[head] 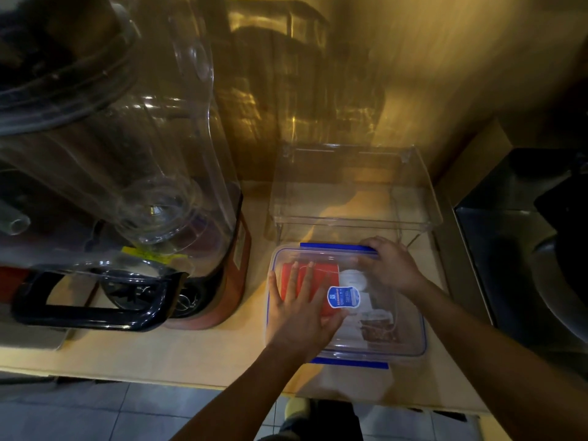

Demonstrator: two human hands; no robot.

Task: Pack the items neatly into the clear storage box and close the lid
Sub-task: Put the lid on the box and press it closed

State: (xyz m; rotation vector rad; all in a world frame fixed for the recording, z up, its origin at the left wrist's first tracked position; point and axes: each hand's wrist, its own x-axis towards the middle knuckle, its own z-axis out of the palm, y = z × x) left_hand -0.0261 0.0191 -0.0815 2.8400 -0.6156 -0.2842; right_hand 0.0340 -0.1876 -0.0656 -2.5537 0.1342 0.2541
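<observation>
Two hands rest on the lid [375, 332] of the clear storage box [413, 348], which sits on the pale counter [191, 351] just right of a blender [133, 192]. The left hand [302, 310] lies flat, fingers spread, over the lid's left half. The right hand [393, 265] is curled over the far blue clip [334, 247]. Through the lid show a red packet [318, 275], a white round item [354, 278] and a brown-printed packet [378, 329]. A blue label [343, 296] sits mid-lid.
</observation>
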